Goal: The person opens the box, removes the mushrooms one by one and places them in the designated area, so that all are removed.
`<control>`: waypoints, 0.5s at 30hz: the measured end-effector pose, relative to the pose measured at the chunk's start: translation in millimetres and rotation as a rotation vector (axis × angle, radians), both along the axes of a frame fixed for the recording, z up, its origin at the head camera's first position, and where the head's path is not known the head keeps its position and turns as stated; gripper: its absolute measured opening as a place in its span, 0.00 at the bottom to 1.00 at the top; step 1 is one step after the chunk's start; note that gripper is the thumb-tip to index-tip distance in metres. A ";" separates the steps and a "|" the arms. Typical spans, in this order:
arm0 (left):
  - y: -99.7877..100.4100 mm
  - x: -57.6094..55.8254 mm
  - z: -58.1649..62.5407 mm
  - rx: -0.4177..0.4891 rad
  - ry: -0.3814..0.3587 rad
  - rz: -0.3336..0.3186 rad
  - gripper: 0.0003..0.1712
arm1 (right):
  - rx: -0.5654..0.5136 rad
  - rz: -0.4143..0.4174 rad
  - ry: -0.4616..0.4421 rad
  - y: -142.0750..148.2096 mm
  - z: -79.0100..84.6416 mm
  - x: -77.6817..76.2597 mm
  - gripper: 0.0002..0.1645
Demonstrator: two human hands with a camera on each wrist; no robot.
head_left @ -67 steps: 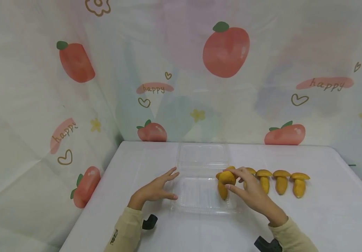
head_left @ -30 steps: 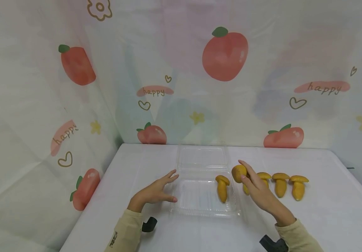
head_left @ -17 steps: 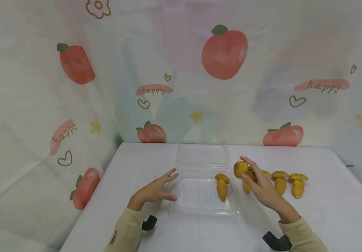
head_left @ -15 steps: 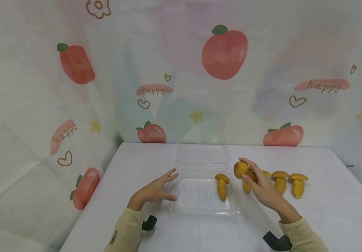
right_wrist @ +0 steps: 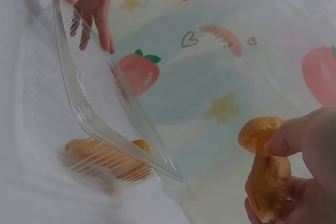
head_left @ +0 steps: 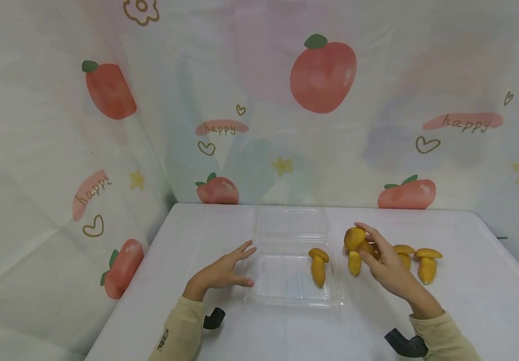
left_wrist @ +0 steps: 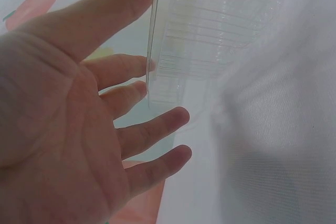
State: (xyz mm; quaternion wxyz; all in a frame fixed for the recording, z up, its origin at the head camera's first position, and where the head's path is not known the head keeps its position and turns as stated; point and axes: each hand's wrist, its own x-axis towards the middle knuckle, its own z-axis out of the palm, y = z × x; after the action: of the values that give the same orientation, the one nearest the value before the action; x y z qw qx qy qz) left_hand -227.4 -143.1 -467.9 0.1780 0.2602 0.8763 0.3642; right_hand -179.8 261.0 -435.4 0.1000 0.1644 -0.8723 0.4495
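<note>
My right hand pinches a yellow mushroom between thumb and fingers, raised over the row on the table. Its round cap faces left in the head view. Another mushroom lies in the right part of a clear plastic clamshell box, stem toward me. My left hand is beside the box's left edge, fingers spread. In the left wrist view some fingertips lie at the clear wall; whether they press on it I cannot tell. The box's lid is folded back.
More mushrooms stand in a row right of the box: one under the held cap, two others farther right. My right hand hides part of the row. A printed cloth wall rises behind the white table.
My right hand, holding the mushroom, has moved right from above the box to over the row. The mushroom in the box stays where it was. My left hand has hardly moved.
</note>
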 end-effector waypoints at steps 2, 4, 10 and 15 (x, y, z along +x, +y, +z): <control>-0.2 -0.2 -0.6 -0.001 -0.001 0.000 0.53 | 0.000 0.001 -0.024 2.9 1.3 0.9 0.38; -0.3 -0.2 -0.8 0.000 -0.003 0.001 0.53 | 0.010 -0.002 -0.029 5.8 2.2 1.6 0.39; -0.1 -0.4 -0.9 0.003 -0.007 0.004 0.53 | 0.043 -0.009 0.027 15.6 3.0 0.6 0.41; 0.1 -0.2 -0.6 -0.004 -0.002 0.002 0.53 | 0.037 -0.019 0.042 23.8 4.6 -0.1 0.41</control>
State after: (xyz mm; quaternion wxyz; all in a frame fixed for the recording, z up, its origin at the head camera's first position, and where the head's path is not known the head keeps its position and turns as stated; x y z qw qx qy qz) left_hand -227.6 -142.9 -468.6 0.1791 0.2585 0.8771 0.3631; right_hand -179.9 284.9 -430.8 0.1196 0.1674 -0.8796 0.4289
